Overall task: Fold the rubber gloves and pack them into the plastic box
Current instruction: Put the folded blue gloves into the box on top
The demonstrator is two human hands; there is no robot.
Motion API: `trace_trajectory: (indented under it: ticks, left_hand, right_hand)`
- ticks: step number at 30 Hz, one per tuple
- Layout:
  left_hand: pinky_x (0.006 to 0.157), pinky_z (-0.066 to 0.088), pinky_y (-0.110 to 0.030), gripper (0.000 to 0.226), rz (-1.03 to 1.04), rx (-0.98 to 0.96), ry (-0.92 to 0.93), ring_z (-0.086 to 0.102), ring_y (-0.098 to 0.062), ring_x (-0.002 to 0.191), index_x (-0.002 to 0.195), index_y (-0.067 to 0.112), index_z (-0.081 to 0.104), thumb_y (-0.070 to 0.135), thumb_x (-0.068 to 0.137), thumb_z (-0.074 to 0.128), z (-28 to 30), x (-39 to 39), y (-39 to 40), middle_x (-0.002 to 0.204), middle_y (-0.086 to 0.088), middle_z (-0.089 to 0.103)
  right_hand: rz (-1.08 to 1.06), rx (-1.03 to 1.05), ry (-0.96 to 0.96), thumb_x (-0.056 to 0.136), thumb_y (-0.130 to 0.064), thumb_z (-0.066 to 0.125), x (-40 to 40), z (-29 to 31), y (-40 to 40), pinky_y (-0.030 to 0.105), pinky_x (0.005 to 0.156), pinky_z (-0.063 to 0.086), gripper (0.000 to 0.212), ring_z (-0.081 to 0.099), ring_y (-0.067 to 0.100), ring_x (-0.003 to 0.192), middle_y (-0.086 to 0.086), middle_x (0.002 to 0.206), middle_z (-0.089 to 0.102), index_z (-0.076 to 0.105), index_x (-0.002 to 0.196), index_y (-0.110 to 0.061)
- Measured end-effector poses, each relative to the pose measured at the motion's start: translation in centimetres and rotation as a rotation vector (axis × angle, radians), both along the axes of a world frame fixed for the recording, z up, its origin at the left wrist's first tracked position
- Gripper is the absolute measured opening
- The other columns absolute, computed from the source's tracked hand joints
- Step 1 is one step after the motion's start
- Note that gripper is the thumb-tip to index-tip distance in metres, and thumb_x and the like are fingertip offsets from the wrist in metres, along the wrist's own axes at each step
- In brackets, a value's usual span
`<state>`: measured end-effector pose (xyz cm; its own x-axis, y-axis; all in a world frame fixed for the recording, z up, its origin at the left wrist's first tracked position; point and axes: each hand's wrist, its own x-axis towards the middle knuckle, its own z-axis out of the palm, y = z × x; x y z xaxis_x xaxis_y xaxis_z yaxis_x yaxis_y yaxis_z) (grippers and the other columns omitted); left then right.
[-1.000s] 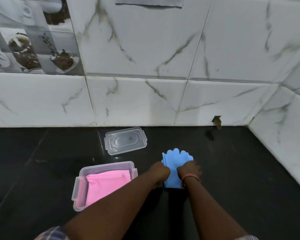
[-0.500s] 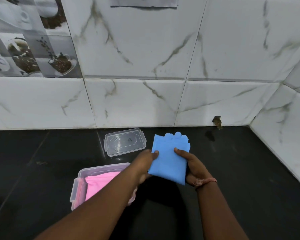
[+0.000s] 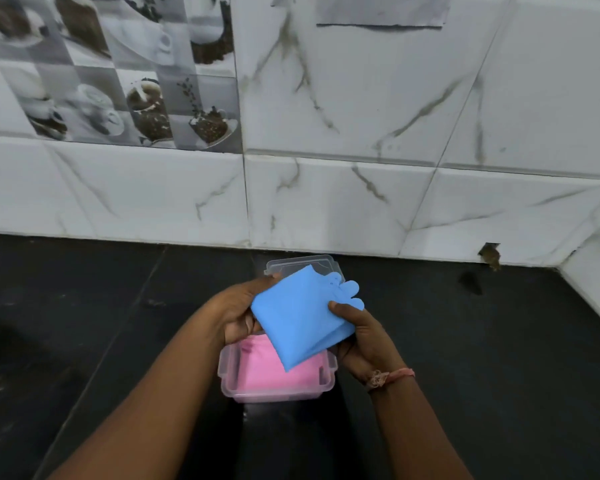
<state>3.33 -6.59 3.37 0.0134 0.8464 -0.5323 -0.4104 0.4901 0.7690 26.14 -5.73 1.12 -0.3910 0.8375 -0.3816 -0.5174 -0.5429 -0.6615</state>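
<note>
Both forearms reached forward from the lower edge of view, converging, wrists close together. Left hand [image 3: 238, 315] was raised, fingers curled under and thumb on top, pinching the upper left edge of what it held. Right hand [image 3: 362, 337], just beside it, gripped the opposite edge, thumb pressed flat on top; a pink thread band [image 3: 390, 376] circled the right wrist.

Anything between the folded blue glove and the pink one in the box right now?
In the head view nothing shows between the blue glove and the pink glove in the plastic box; its lower corner overlaps them.
</note>
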Motion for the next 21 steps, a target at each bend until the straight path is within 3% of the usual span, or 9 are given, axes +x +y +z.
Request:
trace_trajectory:
  ticks: [2,4,5,8,10,12,16,21]
  left_hand:
    - [0.072,0.065,-0.04,0.022,0.109,-0.073,-0.084,0.075,-0.024,0.07,0.092,0.009,0.077,0.031,0.092,0.073,-1.1,-1.0,-1.3,0.09,-0.012,0.079]
    - [0.065,0.059,-0.035,0.025,0.097,-0.164,-0.058,0.065,-0.022,0.055,0.085,0.01,0.071,0.034,0.089,0.075,-1.8,-1.3,-2.9,0.071,-0.007,0.069]
    - [0.064,0.058,-0.035,0.023,0.07,-0.201,-0.013,0.065,-0.023,0.057,0.089,0.009,0.07,0.031,0.089,0.075,-2.2,-1.4,-3.6,0.071,-0.007,0.069]
    - [0.069,0.063,-0.044,0.02,0.134,-0.169,0.101,0.074,-0.032,0.084,0.113,0.002,0.069,0.008,0.093,0.068,-2.8,-1.0,-4.4,0.097,-0.016,0.078]
    - [0.085,0.061,-0.052,0.025,0.158,-0.114,0.222,0.073,-0.039,0.098,0.12,-0.003,0.066,-0.003,0.095,0.061,-2.9,-0.5,-4.3,0.11,-0.024,0.075]
    - [0.095,0.058,-0.052,0.025,0.151,-0.086,0.378,0.071,-0.041,0.105,0.119,-0.005,0.064,-0.003,0.095,0.06,-3.1,0.1,-4.2,0.114,-0.026,0.073]
    - [0.073,0.053,-0.029,0.013,0.079,-0.044,0.703,0.067,-0.021,0.086,0.097,0.012,0.065,0.002,0.091,0.06,-3.5,1.1,-4.2,0.099,-0.007,0.07]
    - [0.071,0.048,-0.027,0.033,-0.068,-0.041,0.836,0.068,-0.028,0.099,0.116,0.006,0.069,0.0,0.091,0.048,-3.5,1.3,-4.1,0.112,-0.015,0.073]
  right_hand:
    - [-0.073,-0.002,-0.014,0.082,-0.008,0.075,-2.2,-0.2,-1.1,0.043,0.078,0.06,0.051,0.071,0.034,0.107,0.019,0.125,0.07,0.061,0.131,-0.007]
    - [-0.144,-0.022,-0.028,0.081,-0.007,0.075,-3.9,-0.7,-2.3,0.044,0.076,0.06,0.05,0.071,0.034,0.105,0.018,0.121,0.072,0.061,0.129,-0.009]
    - [-0.168,-0.033,-0.039,0.081,-0.007,0.074,-4.6,-1.0,-2.9,0.045,0.076,0.061,0.05,0.071,0.034,0.104,0.018,0.12,0.072,0.061,0.129,-0.009]
    - [-0.221,-0.039,-0.107,0.084,-0.005,0.071,-6.3,-2.4,-4.9,0.05,0.078,0.061,0.044,0.07,0.038,0.107,0.018,0.119,0.072,0.061,0.126,-0.011]
    - [-0.251,-0.047,-0.19,0.086,0.0,0.068,-6.8,-3.2,-5.9,0.054,0.08,0.06,0.04,0.07,0.04,0.105,0.017,0.115,0.073,0.062,0.123,-0.012]
    - [-0.267,-0.052,-0.302,0.087,0.005,0.067,-7.0,-3.3,-6.3,0.058,0.087,0.058,0.038,0.07,0.04,0.102,0.019,0.111,0.073,0.063,0.122,-0.01]
    - [-0.163,0.159,-0.756,0.082,-0.005,0.076,-6.2,-2.3,-5.6,0.045,0.092,0.058,0.041,0.071,0.028,0.099,0.012,0.106,0.073,0.064,0.121,-0.008]
    - [0.151,0.378,-1.355,0.081,-0.045,0.073,-4.5,-1.1,-5.4,0.028,0.073,0.049,0.035,0.066,0.018,0.084,-0.008,0.081,0.065,0.069,0.107,-0.022]
